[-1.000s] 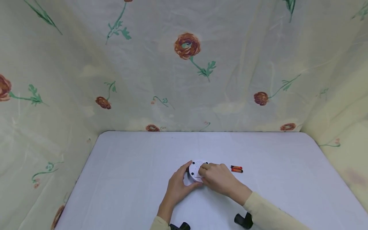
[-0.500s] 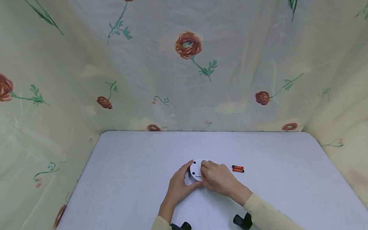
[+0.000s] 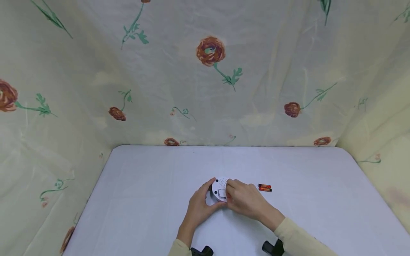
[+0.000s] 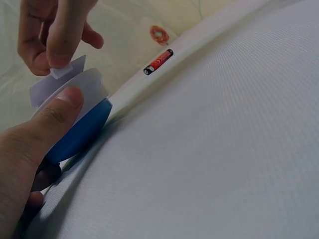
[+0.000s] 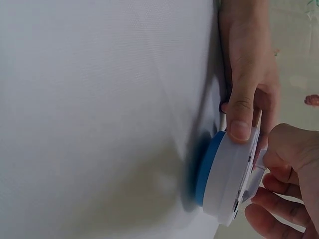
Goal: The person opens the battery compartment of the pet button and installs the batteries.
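A round white device point(image 3: 221, 184) with a blue face point(image 4: 82, 133) turned down lies on the table. Speaker holes and dark round feet show on its white upper side. My left hand point(image 3: 198, 207) grips its rim from the left, thumb on the near side. Between thumb and fingers, my right hand point(image 3: 246, 201) pinches a white battery cover point(image 5: 256, 180). That cover stands tilted up from the white side, and part of a rectangular recess shows beside it. Whether the cover still touches the device is unclear.
Two red-and-black batteries point(image 3: 264, 187) lie side by side to the right of my right hand. Black wrist mounts point(image 3: 203, 251) show at the bottom edge. The white table point(image 3: 144, 199) meets a flowered curtain point(image 3: 256, 92) behind and at both sides.
My right fingers have shifted slightly to the right across the device, and the recess's outline now shows beside them. My left hand keeps its grip; the batteries lie where they were.
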Demonstrator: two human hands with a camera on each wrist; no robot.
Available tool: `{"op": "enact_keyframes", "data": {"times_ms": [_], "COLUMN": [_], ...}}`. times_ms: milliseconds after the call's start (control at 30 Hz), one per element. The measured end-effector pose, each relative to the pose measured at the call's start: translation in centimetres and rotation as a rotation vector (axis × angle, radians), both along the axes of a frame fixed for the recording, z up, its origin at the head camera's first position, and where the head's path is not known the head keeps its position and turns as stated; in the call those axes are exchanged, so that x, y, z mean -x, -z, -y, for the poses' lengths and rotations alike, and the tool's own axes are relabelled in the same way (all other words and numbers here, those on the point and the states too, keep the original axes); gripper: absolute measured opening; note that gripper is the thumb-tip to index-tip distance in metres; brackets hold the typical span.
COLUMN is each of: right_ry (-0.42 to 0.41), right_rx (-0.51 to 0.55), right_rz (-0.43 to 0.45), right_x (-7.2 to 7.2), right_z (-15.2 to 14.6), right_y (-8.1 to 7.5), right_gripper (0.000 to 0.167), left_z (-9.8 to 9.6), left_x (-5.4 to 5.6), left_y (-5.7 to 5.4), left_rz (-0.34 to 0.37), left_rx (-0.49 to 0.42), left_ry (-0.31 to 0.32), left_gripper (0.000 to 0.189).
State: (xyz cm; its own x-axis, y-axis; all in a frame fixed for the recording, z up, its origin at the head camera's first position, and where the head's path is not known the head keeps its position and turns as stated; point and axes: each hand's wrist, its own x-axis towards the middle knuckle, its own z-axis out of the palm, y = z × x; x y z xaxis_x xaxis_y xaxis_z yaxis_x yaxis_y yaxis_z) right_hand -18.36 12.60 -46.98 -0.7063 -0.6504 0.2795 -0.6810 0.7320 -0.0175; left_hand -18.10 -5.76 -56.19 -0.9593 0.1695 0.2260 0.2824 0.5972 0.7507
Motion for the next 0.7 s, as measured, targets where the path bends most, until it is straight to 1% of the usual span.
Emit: {"op": "enact_keyframes", "data": {"times_ms": [400, 600, 700], "right_ry": [-0.012, -0.006, -0.007], "right_rx": [0.028, 0.029, 0.043], "right_rz": [-0.030, -0.001, 0.006], "right_x": [-1.0, -1.6, -1.9], "right_z": [-0.6, -0.7, -0.8], "right_y": [0.4, 0.4, 0.7], "right_gripper": [0.013, 0.013, 0.013], "left_z": [-0.1, -0.2, -0.2], "left_x": [-0.1, -0.2, -0.3], "left_y": [-0.2, -0.3, -0.3], "left_rz": [0.000, -0.015, -0.005], "left_rx": [0.006, 0.021, 0.030], "left_ry": [-0.008, -0.008, -0.012], "left_gripper": [0.088, 0.084, 0.084]}}
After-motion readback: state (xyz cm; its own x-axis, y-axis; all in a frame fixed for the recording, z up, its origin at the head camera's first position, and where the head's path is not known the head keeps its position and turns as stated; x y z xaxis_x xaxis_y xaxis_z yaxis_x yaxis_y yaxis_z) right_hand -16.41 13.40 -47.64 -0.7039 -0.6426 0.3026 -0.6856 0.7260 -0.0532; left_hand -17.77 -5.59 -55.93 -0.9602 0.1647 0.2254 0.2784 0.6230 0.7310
